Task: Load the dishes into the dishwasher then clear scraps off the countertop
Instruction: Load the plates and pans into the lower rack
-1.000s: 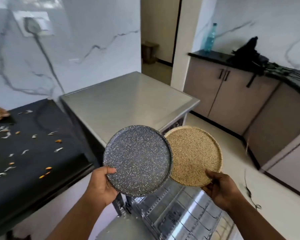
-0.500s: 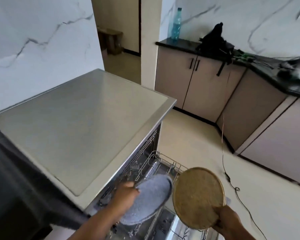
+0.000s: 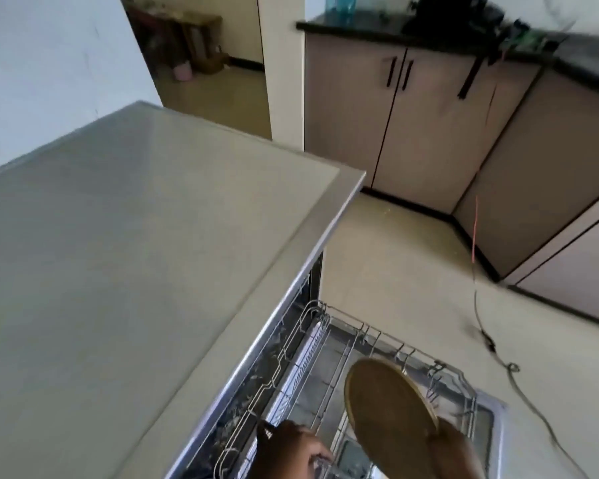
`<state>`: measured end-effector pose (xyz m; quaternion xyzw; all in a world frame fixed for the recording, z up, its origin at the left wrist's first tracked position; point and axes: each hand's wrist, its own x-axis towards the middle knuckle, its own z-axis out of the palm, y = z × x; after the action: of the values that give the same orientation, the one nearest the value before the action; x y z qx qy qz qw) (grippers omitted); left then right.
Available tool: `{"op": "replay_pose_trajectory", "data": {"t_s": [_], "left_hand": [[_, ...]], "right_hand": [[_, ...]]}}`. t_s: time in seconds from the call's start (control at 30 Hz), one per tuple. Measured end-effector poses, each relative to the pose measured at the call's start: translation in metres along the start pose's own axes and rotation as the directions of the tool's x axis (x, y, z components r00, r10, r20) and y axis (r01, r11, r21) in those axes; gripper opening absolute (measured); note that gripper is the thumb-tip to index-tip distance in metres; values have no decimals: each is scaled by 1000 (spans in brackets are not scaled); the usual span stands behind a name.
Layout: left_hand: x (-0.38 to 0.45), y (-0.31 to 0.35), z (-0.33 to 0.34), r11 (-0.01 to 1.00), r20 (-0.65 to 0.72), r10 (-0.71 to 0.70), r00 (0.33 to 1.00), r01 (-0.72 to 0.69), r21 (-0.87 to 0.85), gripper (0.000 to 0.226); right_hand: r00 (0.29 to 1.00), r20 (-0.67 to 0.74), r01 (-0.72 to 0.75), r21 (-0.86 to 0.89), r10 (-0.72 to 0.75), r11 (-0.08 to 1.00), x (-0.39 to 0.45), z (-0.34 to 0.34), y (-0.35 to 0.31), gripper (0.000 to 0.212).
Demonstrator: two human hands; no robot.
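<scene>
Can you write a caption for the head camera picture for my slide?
Right hand holds a tan plate over the pulled-out dishwasher rack; left hand reaches low into it.

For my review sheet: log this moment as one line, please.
phase: loading | right hand: holds tan plate over dishwasher rack | left hand: low in rack, grip unclear | grey plate: not visible

both hands are cut by the bottom edge: the left hand (image 3: 291, 451) covers whatever it holds, so its grip cannot be told; the right hand (image 3: 459, 456) is blurred behind the tan plate (image 3: 388, 413). the dishwasher rack (image 3: 329, 357) runs out of frame.
</scene>
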<state>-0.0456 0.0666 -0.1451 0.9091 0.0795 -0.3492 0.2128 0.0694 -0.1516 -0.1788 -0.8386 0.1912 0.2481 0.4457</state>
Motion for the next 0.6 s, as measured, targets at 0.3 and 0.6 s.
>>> {"op": "replay_pose_trajectory", "data": {"t_s": [0.3, 0.6], "left_hand": [[112, -16, 52, 898, -457, 49, 888, -240, -369, 33], [175, -28, 83, 787, -620, 45, 783, -410, -460, 28]], "right_hand": [[972, -18, 227, -220, -236, 949, 157, 56, 15, 6], [823, 78, 568, -145, -563, 810, 266, 93, -3, 23]]}}
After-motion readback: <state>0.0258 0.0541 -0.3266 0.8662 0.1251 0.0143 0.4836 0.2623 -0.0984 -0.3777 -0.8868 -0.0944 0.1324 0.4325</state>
